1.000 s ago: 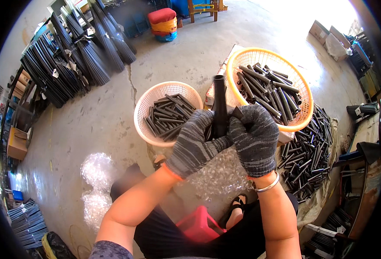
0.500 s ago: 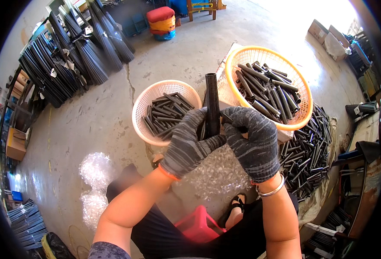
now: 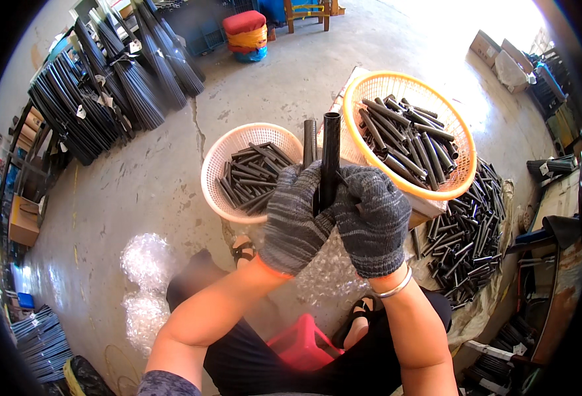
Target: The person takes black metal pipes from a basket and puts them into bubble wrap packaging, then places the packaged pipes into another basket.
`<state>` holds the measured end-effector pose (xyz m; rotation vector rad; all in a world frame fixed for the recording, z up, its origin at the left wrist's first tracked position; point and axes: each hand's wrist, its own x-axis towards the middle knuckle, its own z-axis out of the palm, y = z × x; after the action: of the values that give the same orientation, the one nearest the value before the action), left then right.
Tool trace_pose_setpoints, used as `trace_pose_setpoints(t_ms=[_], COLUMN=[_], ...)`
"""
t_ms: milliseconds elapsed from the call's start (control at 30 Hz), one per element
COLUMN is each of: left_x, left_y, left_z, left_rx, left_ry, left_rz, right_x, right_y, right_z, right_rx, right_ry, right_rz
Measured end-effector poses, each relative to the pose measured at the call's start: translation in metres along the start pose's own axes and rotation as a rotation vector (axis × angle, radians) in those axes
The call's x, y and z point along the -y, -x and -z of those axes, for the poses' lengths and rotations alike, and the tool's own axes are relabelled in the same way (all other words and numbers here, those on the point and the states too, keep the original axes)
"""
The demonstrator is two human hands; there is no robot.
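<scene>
My left hand [image 3: 294, 218], in a grey-and-black striped knit glove, is closed round a wide black tube [image 3: 330, 148] that stands upright with its hollow end up. A thinner black tube [image 3: 310, 142] rises beside it from behind the same hand. My right hand [image 3: 375, 221], gloved alike, presses curled fingers against the wide tube's right side. A small dark tip shows at its fingertips; what it belongs to is hidden. Beyond my hands, a pale pink basket [image 3: 215, 188] holds thin black tubes, and an orange-rimmed basket [image 3: 465, 135] to the right holds wider ones.
A heap of short black tubes [image 3: 465, 244] lies on a sheet at right. Clear plastic film [image 3: 337, 270] is under my hands, with film bundles [image 3: 147, 261] at left. A pink stool [image 3: 304, 343] is between my legs. Long black rods [image 3: 126, 79] lean at far left.
Both hands have moved closer together, with my right hand shifting left. The wide tube has moved slightly right, and the thinner tube now shows upright beside it.
</scene>
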<state>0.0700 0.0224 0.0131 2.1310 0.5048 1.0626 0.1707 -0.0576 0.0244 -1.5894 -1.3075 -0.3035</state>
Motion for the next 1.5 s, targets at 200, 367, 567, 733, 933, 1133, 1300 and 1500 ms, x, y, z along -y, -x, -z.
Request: trace_pose_setpoints(t_ms=[200, 367, 567, 733, 933, 1133, 1300, 1500], left_x=[0.004, 0.012, 0.019, 0.014, 0.023, 0.023, 0.015, 0.022], left_y=[-0.007, -0.004, 0.000, 0.002, 0.005, 0.009, 0.009, 0.007], left_z=[0.000, 0.003, 0.018, 0.019, 0.023, 0.025, 0.036, 0.040], left_rx=[-0.012, 0.108, 0.319, 0.332, 0.510, 0.480, 0.498, 0.356], left_ry=[-0.079, 0.420, 0.783, 1.257, 1.320, 1.527, 1.561, 1.381], left_rz=[-0.071, 0.179, 0.356, 0.498, 0.491, 0.615, 0.578, 0.666], right_x=[-0.002, -0.008, -0.015, -0.006, -0.014, -0.045, -0.087, -0.101], right_y=[-0.007, -0.012, -0.016, -0.016, -0.011, -0.004, 0.011, 0.052], right_z=[-0.008, -0.012, 0.005, 0.012, 0.007, 0.012, 0.044, 0.085], right_rx=[-0.088, -0.105, -0.037, 0.054, 0.080, 0.013, 0.039, 0.534], right_ry=[-0.063, -0.234, -0.221, -0.190, -0.061, -0.043, 0.197, -0.475], right_rz=[-0.091, -0.247, -0.236, -0.322, -0.216, -0.170, -0.225, -0.843])
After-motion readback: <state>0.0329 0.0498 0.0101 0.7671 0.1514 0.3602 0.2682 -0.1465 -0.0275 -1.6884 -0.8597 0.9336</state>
